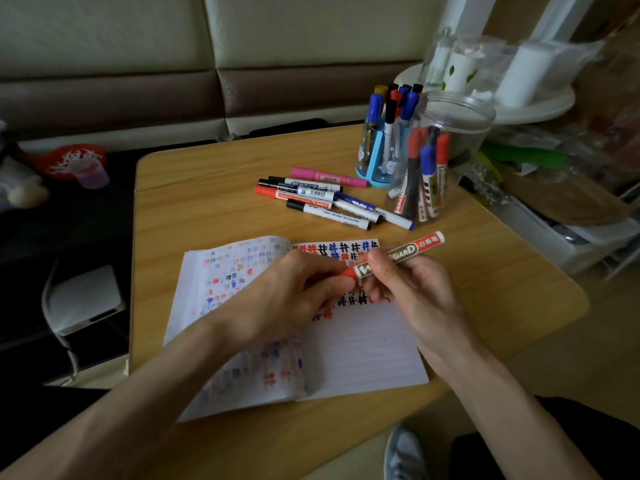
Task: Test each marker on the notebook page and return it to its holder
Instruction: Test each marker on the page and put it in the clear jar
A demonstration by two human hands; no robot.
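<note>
Two hands share one red marker: left hand pinches its capped end, right hand grips its middle; probably light, rigid, slick plastic, best held mid-body

The left hand hides one end of the red marker.

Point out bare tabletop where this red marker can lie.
Free: table left of the loose markers, beyond the notebook; also right of the notebook, in front of the clear jar. Crowded: back right, around the blue holder.
</note>
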